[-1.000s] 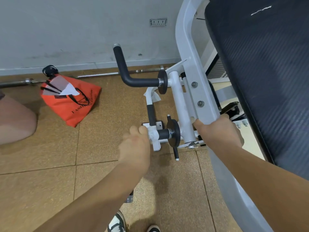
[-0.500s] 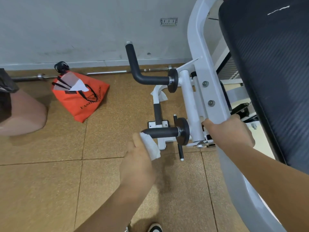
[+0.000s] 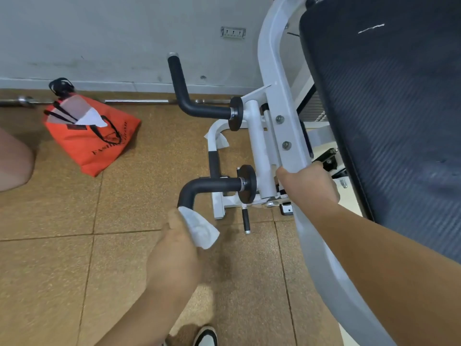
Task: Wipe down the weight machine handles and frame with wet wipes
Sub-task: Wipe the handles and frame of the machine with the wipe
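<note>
Above tan floor tiles [image 3: 74, 270], left hand [image 3: 174, 255] clasps a wipe [image 3: 199, 228] against the lower handle [image 3: 212, 184] — right hand [image 3: 309, 188] grips the frame [image 3: 277, 78].

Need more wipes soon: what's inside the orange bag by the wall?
A white sheet and a pale translucent piece stick out of the orange bag's mouth; anything deeper is hidden by its fabric.

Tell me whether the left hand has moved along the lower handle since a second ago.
Yes. The left hand, gripping the wet wipe, has slid outward along the lower handle, away from its black disc, to the end beyond the bend.
</note>
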Available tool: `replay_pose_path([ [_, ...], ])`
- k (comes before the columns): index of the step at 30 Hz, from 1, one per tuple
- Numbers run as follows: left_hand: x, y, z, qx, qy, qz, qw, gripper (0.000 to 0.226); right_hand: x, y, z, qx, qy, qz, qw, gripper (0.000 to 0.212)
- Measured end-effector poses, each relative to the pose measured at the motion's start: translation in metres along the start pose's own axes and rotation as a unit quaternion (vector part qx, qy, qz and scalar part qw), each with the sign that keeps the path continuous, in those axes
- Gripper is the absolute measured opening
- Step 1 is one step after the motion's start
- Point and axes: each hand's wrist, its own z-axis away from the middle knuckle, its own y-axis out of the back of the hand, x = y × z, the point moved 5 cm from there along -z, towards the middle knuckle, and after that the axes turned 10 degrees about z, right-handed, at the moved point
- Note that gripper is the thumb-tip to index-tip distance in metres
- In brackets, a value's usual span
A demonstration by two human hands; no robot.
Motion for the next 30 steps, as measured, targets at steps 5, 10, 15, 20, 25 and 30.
replay_pose_path([
  [5, -0.004, -0.003, -0.03, -0.048, 0.044, 0.118, 0.991, 0.038, 0.0, -0.002, 0.0, -0.008, -0.004, 0.008, 1.0, 0.068],
  [10, 0.018, 0.0, -0.034, -0.018, 0.004, 0.03, 0.999, 0.068, 0.0, -0.003, -0.002, 0.002, 0.001, 0.019, 1.0, 0.068],
  [15, 0.007, -0.001, 0.011, -0.152, -0.055, -0.094, 0.982, 0.14, -0.001, -0.001, 0.0, -0.003, 0.007, 0.011, 1.0, 0.069],
  [20, 0.01, 0.022, 0.006, -0.181, 0.013, 0.187, 0.965, 0.118, 0.001, -0.003, -0.002, -0.004, 0.005, 0.007, 1.0, 0.068],
  [25, 0.015, 0.018, -0.014, 0.009, 0.045, 0.025, 0.999, 0.038, 0.001, -0.003, 0.0, -0.006, 0.001, -0.005, 1.0, 0.075],
  [30, 0.023, -0.003, -0.026, 0.044, 0.121, 0.002, 0.992, 0.042, -0.001, -0.002, -0.001, -0.003, 0.004, 0.006, 1.0, 0.067],
])
